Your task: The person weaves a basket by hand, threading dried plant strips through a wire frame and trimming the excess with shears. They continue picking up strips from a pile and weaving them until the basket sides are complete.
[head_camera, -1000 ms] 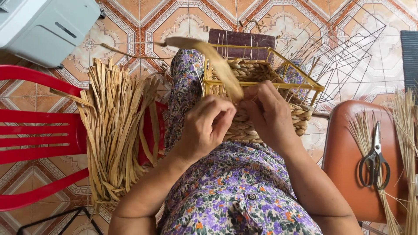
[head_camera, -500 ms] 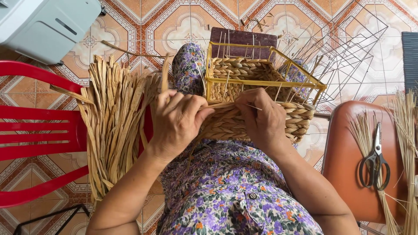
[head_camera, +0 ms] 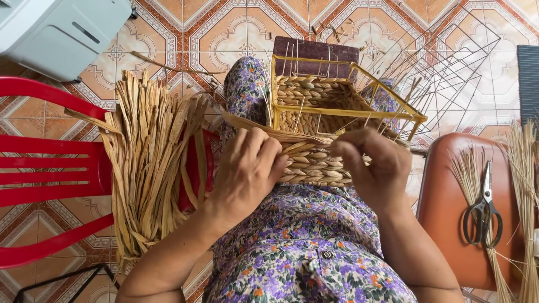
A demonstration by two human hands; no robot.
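Floral fabric (head_camera: pixel 303 247) fills the near edge of my view; both my forearms run up over it to a half-woven basket (head_camera: pixel 320 163) resting on my lap.

My left hand (head_camera: pixel 247 174) lies cupped against the basket's near-left corner, fingers curled onto the plaited wall, and a flat dried strand (head_camera: pixel 252 124) runs out from under it toward the left. My right hand (head_camera: pixel 373 165) sits at the near-right part of the same wall, fingers bent and pinched together at the top row of the weave; whether it grips a strand end there I cannot tell, since the fingertips hide it. The basket's long axis runs left to right between the hands, with its open mouth facing away from me, so both hands are on it and neither is nearer.

Just beyond the fingers, a yellow wire frame (head_camera: pixel 348 112) forms the rim, and thin upright wires stand bare above the finished rows. Inside I see only woven wall and floor, nothing stored.

To the left, a thick bundle of dried reed strips (head_camera: pixel 149 168) drapes over a red plastic chair (head_camera: pixel 50 168). To the right, black scissors (head_camera: pixel 483 210) lie on a brown stool (head_camera: pixel 449 224) among thinner straw (head_camera: pixel 525 185). Farther off, bare wire frames (head_camera: pixel 449 73) rest on the patterned tile floor (head_camera: pixel 168 33), and a grey box (head_camera: pixel 62 33) sits far left.
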